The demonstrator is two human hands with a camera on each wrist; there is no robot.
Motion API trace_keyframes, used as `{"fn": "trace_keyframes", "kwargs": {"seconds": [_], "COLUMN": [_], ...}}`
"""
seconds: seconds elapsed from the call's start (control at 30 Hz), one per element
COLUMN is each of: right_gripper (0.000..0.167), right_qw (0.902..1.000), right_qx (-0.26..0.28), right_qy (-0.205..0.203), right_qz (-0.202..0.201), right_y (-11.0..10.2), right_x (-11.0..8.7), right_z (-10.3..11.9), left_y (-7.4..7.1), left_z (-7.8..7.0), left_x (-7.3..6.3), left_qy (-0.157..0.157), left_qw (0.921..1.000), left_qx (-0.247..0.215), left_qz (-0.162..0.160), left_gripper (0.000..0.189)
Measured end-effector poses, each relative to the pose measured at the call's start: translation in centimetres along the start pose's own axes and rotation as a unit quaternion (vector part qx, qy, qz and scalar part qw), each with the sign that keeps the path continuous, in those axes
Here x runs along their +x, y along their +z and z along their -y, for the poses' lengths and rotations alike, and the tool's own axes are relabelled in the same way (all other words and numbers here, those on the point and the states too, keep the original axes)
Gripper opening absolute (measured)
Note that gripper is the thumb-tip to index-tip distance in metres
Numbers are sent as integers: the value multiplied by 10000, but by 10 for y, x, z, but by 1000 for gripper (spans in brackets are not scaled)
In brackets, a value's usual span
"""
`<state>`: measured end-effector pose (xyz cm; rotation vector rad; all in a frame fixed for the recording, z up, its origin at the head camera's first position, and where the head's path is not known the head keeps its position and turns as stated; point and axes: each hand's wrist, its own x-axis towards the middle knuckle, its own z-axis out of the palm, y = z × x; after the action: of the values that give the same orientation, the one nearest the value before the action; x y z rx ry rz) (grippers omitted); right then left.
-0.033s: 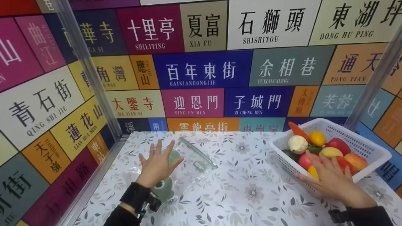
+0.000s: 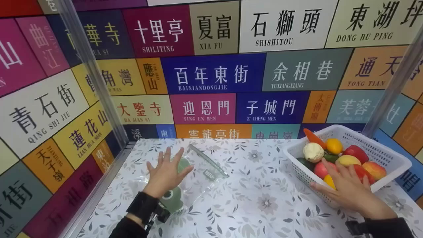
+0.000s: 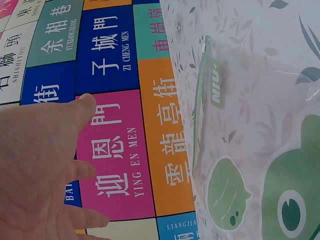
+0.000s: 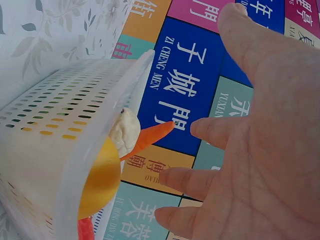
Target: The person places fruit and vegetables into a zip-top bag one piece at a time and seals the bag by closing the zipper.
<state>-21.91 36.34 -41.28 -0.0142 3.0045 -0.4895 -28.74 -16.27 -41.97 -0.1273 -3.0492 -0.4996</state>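
In the head view my left hand (image 2: pixel 168 175) is spread, with its fingers straight, over a clear zip bag (image 2: pixel 211 173) printed with a green cartoon figure (image 2: pixel 173 200). The left wrist view shows the bag's green zip strip (image 3: pixel 202 100) beside the hand, and nothing held. My right hand (image 2: pixel 353 191), fingers extended, is over the near side of a white perforated basket (image 2: pixel 366 140). Inside lie a carrot (image 2: pixel 313 138), a pale, garlic-like bulb (image 2: pixel 313 152), a peach-like fruit (image 2: pixel 374 170) and several other fruits or vegetables, some partly hidden by the hand. The right palm holds nothing.
A white leaf-and-flower-patterned cloth (image 2: pixel 244 205) covers the table. Behind it and at the left stand walls of coloured sign panels (image 2: pixel 213 74). Transparent upright posts (image 2: pixel 96 76) rise at the left and right table corners.
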Motion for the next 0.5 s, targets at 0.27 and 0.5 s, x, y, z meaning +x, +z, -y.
{"fn": "trace_keyframes", "kwargs": {"seconds": [0.27,0.5], "right_gripper": [106,72], "right_qw": [9989,9953], "right_qx": [25,210], "right_qy": [-387,-896], "right_qz": [-257,-311], "right_y": [0,7], "right_x": [-8,-25], "right_z": [20,61], "left_y": [9,36], "left_z": [-8,-22], "left_x": [13,42], "left_qy": [167,234], "left_qw": [9994,9994], "left_qx": [-254,-245], "left_qz": [-146,-88], "left_gripper": [62,36]}}
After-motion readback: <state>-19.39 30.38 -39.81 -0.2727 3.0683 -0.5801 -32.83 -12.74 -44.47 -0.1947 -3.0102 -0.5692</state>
